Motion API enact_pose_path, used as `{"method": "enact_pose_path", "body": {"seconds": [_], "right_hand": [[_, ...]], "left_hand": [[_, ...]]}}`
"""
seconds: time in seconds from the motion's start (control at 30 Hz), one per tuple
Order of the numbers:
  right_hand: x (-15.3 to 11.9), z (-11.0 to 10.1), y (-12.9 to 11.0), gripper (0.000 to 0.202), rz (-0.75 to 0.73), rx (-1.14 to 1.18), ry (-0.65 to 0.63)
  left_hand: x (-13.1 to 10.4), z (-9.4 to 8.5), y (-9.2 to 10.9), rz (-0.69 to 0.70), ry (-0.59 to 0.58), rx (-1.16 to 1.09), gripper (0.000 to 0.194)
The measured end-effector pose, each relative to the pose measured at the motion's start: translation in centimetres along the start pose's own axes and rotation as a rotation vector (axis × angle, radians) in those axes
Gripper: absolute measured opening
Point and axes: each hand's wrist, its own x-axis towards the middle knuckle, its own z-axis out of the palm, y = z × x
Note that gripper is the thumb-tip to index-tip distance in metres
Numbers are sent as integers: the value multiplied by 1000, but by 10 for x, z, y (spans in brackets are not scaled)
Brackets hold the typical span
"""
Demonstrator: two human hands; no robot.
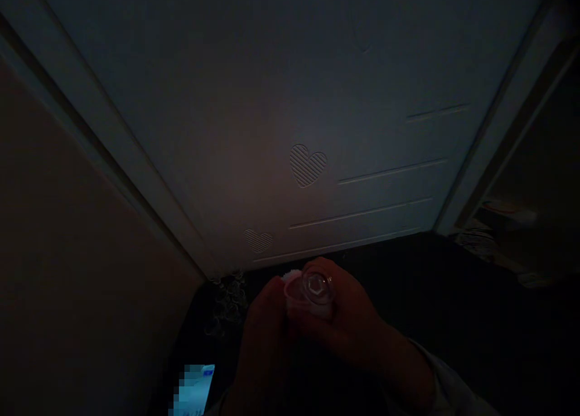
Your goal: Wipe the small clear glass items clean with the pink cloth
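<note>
the left hand (265, 310) and right hand (351, 310) curl around a small pinkish object (295, 288), fuzzy at its far edge and held between them, a clear, round piece (318, 285) overlapping its right side. below spreads a dark surface (408, 301), a lit screen (194, 392) glowing at lower left; beyond, in dim light, stands a pale door (244, 132) with ribbed hearts (308, 165) and straight grooves (392, 171).

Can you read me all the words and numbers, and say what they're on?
No text is readable.
Glowing pale-blue rectangular screen, lower left: marks too blurred to read.
Small pinkish object with a clear round part: none readable.
Pale flat door: no words, just grooved hearts and lines.
</note>
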Motion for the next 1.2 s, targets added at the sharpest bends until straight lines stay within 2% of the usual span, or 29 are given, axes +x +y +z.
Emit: {"method": "enact_pose_path", "body": {"seconds": [0.1,0.17,0.27,0.37,0.43,0.5,0.53,0.6,0.7,0.8,0.9,1.1,1.2], "right_hand": [[1,1,0,19,60,64,-6],[0,2,1,21,97,122,-10],[-2,4,4,23,154,203,-24],[-3,5,7,23,207,166,-27],[-2,5,7,23,230,94,-32],[0,3,5,21,252,14,-64],[2,2,3,21,265,-27,-91],[5,1,-1,21,273,-124,-150],[9,-1,-6,20,241,-260,-228],[8,-2,-7,18,186,-324,-262],[5,-2,-4,17,126,-320,-229],[3,-2,0,25,-49,-228,-114],[4,-2,-3,24,-42,-164,-104]], "left_hand": [[-1,-1,3,-40,-28,48,20],[-2,-4,3,-56,-55,71,24],[0,-12,0,0,-109,139,35],[7,-24,1,38,-178,269,26],[11,-34,6,120,-130,403,19],[12,-42,13,309,93,554,22],[10,-45,17,361,154,585,27],[3,-44,23,492,206,660,29],[-12,-29,28,618,224,761,31],[-19,-13,31,598,135,843,17],[-17,-11,31,542,197,867,1],[-18,-15,31,473,239,782,11],[-19,-12,30,485,277,691,10]]}}
